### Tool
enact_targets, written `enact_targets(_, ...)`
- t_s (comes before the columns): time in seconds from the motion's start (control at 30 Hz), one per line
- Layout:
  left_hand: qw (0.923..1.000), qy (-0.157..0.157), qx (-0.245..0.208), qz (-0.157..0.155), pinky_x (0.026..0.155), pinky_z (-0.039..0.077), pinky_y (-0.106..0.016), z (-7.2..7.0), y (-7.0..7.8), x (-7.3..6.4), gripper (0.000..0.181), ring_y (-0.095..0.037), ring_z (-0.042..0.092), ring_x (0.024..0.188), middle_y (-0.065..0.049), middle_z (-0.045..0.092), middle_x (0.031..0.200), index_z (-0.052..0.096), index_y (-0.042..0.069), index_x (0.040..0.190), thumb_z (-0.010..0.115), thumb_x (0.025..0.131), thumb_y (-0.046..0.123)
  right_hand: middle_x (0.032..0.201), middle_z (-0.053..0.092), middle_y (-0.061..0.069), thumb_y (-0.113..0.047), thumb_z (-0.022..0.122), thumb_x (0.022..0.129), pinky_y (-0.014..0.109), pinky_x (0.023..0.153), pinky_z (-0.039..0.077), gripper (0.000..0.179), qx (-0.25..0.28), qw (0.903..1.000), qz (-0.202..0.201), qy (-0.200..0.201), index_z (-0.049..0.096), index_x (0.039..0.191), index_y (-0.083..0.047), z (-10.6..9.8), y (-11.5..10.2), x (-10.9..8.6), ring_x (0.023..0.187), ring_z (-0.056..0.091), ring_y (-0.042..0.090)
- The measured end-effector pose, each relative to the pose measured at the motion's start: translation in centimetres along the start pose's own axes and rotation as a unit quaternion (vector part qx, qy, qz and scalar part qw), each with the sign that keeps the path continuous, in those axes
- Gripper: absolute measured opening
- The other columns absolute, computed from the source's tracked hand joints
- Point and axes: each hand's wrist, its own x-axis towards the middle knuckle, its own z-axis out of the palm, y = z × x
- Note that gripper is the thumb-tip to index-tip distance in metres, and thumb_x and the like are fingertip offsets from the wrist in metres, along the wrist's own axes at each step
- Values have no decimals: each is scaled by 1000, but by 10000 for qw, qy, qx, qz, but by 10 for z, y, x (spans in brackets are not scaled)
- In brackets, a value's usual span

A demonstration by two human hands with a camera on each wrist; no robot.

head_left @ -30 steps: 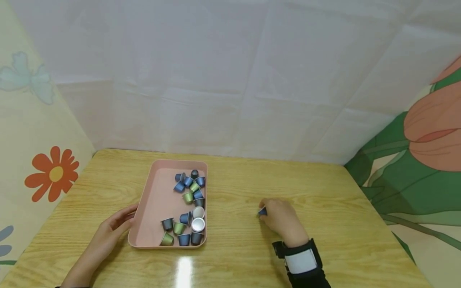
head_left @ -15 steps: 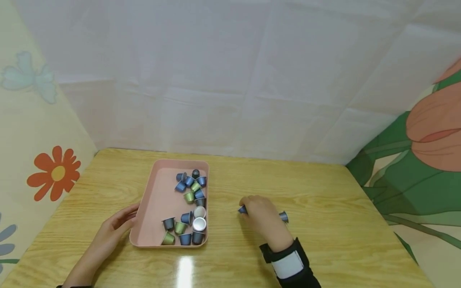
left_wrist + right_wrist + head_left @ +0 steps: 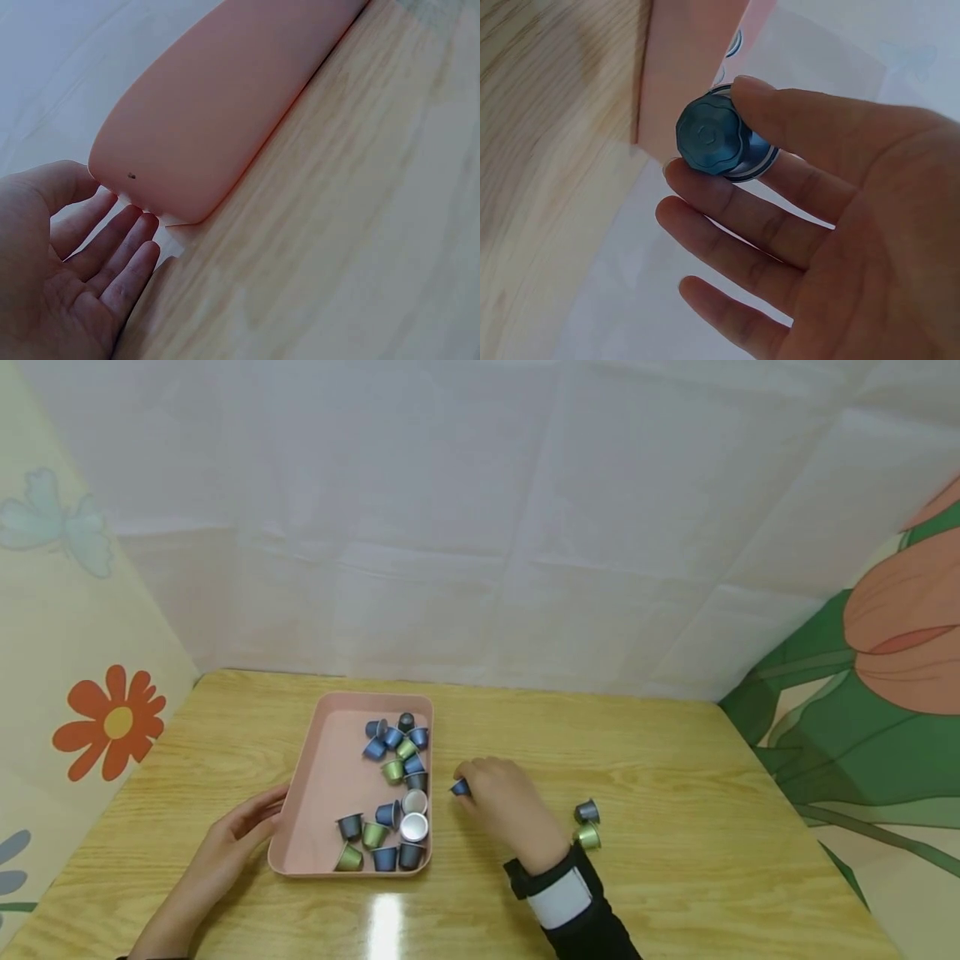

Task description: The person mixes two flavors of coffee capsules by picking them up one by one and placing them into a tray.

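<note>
My right hand (image 3: 506, 806) pinches a blue coffee capsule (image 3: 460, 787) between thumb and fingers, just right of the pink tray (image 3: 337, 760). In the right wrist view the capsule (image 3: 709, 136) shows its ridged, domed base towards the camera, near the tray wall (image 3: 682, 60). My left hand (image 3: 228, 843) rests against the tray's left side; in the left wrist view its fingertips (image 3: 146, 221) touch the pink wall (image 3: 202, 120). Inside the tray, mostly along the right half, lie several blue, green, dark and silver-lidded capsules.
Two more capsules lie on the wooden table (image 3: 675, 777) right of my right hand: a grey-blue one (image 3: 587, 811) and a green one (image 3: 588, 836). A white cloth (image 3: 420, 527) hangs behind the table, and printed panels stand at both sides.
My right hand has carried the blue capsule leftward across the table towards the tray, uncovering the two capsules at right. My left hand has stayed at the tray.
</note>
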Motion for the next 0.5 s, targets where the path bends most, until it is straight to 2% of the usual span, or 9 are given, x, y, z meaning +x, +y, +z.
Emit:
enact_targets(0.17, 10000, -16, -39, 70, 82, 45, 1, -1, -2, 0, 44, 15, 53, 103, 36, 54, 113, 42, -18, 131, 49, 96, 9, 85, 70, 4, -24, 69, 83, 36, 74, 57, 23, -65, 9999, -138, -53, 69, 99, -8, 0, -15, 11, 76, 59, 17)
enact_targets(0.5, 9999, -59, -80, 26, 83, 46, 0, -1, -1, 1, 45, 14, 53, 104, 36, 54, 114, 41, -18, 132, 48, 97, 11, 97, 73, 2, -24, 71, 81, 37, 83, 57, 29, -324, 9965, -720, -274, 69, 107, -12, 5, -48, 27, 88, 63, 16)
